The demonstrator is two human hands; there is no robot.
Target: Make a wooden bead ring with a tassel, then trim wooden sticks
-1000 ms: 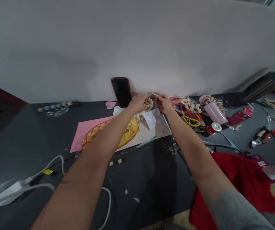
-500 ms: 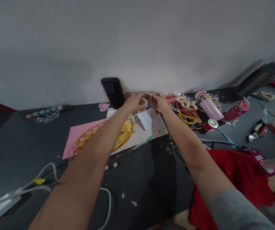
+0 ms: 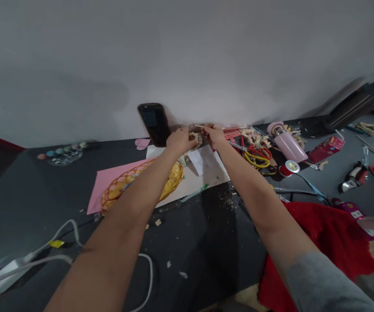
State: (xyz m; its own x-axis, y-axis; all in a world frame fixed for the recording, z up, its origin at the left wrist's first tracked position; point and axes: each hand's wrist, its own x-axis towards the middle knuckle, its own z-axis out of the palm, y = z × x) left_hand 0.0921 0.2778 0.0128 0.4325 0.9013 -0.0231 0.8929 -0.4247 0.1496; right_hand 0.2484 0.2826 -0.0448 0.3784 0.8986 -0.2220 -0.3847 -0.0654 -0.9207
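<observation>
Near the wall, my left hand (image 3: 178, 139) is closed around a small beige, rough-textured piece (image 3: 195, 139), partly covered by the fingers. My right hand (image 3: 215, 136) pinches a thin pale stick (image 3: 199, 126) close beside that piece; whether the two touch, I cannot tell. A folded white paper (image 3: 198, 162) lies below the hands on a pale sheet (image 3: 187, 186). Under my left forearm sits a yellow wicker basket (image 3: 173, 177), on pink paper (image 3: 100, 184). A dark phone (image 3: 156, 125) leans on the wall beside my left hand.
To the right lie scissors with yellow and red handles (image 3: 257, 161), a red thread spool (image 3: 289, 168), a pink bottle (image 3: 289, 146), a red drink carton (image 3: 326, 149) and pliers (image 3: 353, 177). Red cloth (image 3: 323, 242) covers the front right. A white cable (image 3: 149, 277) crosses the front left.
The view has shifted slightly. Both hands stay in nearly the same place with the same grips; the stick in my right hand sits a little closer to the left hand.
</observation>
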